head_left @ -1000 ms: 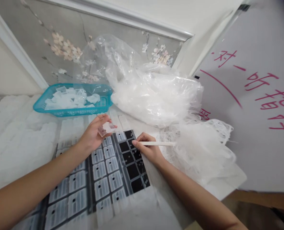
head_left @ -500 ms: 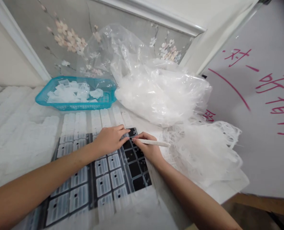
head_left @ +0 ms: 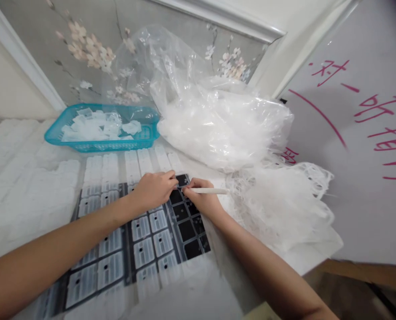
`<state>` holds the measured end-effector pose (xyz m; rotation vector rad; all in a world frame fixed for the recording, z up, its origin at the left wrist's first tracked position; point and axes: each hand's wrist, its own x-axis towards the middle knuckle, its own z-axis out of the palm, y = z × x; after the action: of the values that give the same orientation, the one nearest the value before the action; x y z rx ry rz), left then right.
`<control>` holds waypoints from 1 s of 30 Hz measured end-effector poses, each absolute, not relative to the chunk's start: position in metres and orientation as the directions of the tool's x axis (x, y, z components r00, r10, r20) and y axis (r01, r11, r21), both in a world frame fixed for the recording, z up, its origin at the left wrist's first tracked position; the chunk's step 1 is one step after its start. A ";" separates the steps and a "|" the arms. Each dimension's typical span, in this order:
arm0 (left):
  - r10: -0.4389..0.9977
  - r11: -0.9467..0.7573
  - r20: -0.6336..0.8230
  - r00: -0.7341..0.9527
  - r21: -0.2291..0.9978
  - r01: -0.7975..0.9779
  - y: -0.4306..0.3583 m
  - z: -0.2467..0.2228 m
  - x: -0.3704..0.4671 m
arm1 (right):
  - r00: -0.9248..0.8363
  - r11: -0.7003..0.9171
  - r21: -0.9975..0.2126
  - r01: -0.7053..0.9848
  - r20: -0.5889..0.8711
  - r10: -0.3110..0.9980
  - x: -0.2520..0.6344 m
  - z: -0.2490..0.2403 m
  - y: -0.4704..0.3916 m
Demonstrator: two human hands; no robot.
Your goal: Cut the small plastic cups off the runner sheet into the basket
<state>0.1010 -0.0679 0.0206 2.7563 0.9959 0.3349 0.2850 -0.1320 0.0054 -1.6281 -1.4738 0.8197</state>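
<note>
My right hand (head_left: 204, 198) grips a slim white pen-shaped tool (head_left: 213, 190), its tip pointing left and its exact kind unclear. Beneath that tip lies a black sheet (head_left: 186, 231) divided by pale lines into square cells. Close beside it, my left hand (head_left: 156, 191) has its fingers bent and pressed together at the sheet's upper cells; whatever they may pinch is hidden. Left of the black cells, translucent ribbed pieces with dark dots (head_left: 141, 227) sit in rows on a dark-lined backing, partly under my left forearm.
A blue plastic basket (head_left: 114, 146) holds whitish scraps. Behind my hands stands a large clear plastic bag (head_left: 214, 129), with a heap of white stringy netting (head_left: 284, 209) at its right. White strips (head_left: 27, 186) cover the left side. A whiteboard (head_left: 358, 200) with red writing leans at right.
The fingers of my left hand have drawn closer together. The tool in my right hand has tilted slightly, staying near the same cells. The whole view has shifted a little.
</note>
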 end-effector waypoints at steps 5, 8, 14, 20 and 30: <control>0.867 -0.497 0.452 0.209 0.814 0.302 -0.054 0.029 0.095 | 0.121 -0.072 -0.865 0.497 -0.013 0.993 0.284 0.002 -0.129; 0.973 -0.171 0.128 -0.192 0.960 -0.224 -0.035 0.041 0.087 | 0.122 -0.067 -0.860 0.505 -0.006 0.992 0.284 0.003 -0.134; 0.955 0.295 -0.241 0.171 0.747 -0.595 -0.036 0.048 0.082 | 0.250 0.130 -0.941 0.313 0.213 0.944 0.275 0.028 -0.132; 0.850 0.505 -0.305 0.430 0.703 -0.500 -0.061 0.041 0.090 | 0.203 0.499 -0.758 0.420 0.615 0.762 0.252 0.019 -0.118; 0.809 0.499 -0.250 0.531 0.769 -0.399 -0.071 0.034 0.094 | -0.039 0.588 -0.561 0.582 0.703 0.710 0.262 0.006 -0.127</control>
<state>0.0940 -0.0705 0.0336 0.7121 0.6593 0.7981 0.2617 -0.1273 0.0057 -1.0750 -1.7162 0.1445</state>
